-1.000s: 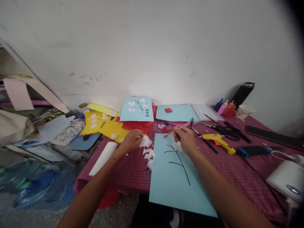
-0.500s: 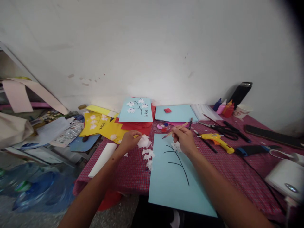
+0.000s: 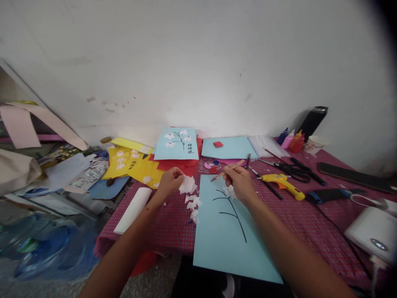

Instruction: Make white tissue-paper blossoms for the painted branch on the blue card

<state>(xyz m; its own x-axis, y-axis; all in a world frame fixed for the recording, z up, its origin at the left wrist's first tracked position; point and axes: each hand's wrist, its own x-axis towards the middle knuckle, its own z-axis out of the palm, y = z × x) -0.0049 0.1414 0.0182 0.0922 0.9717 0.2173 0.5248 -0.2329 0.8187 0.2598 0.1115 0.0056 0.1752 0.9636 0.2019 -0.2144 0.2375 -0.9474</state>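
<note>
My right hand (image 3: 240, 182) is closed round a wooden-handled paintbrush (image 3: 232, 166), its tip pointing left over the top of a light blue sheet (image 3: 214, 248). Black branch lines (image 3: 238, 219) run down that sheet, and a white paper blossom (image 3: 229, 191) by the upper branch is partly covered by this hand. Left of the sheet, my left hand (image 3: 170, 182) pinches the edge of a torn white paper piece (image 3: 187, 185). More crumpled white paper pieces (image 3: 192, 202) lie just below it, along the sheet's left edge.
Behind stands a blue card with white flowers (image 3: 176, 145) on red paper. A white paper roll (image 3: 133, 210) lies left. To the right are a yellow glue gun (image 3: 283, 185), scissors (image 3: 290, 169), paint bottles (image 3: 290, 139), a paper cup (image 3: 314, 145) and a dark flask (image 3: 313, 122).
The whole view has shifted very slightly. My left fingers have closed in a little at the white paper piece; my right hand and the paintbrush stay nearly in place.
</note>
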